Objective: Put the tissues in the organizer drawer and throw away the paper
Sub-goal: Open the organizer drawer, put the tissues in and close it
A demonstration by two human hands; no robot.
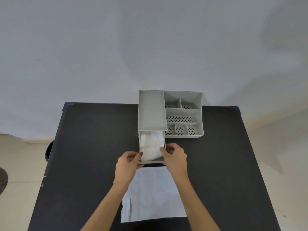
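A grey desk organizer (183, 112) stands at the far edge of the black table (93, 139). Its drawer (152, 161) is pulled out toward me, and white tissues (150, 145) lie bunched inside it. My left hand (127, 165) grips the drawer's front left corner, thumb over the rim. My right hand (174, 155) holds the front right corner, fingertips touching the tissues' edge. A creased white sheet of paper (153, 192) lies flat on the table just in front of the drawer, between my forearms.
The organizer's right half has several open compartments with perforated bottoms (180, 119). A dark round bin (49, 151) shows past the table's left edge on the tiled floor. A pale wall rises behind the table.
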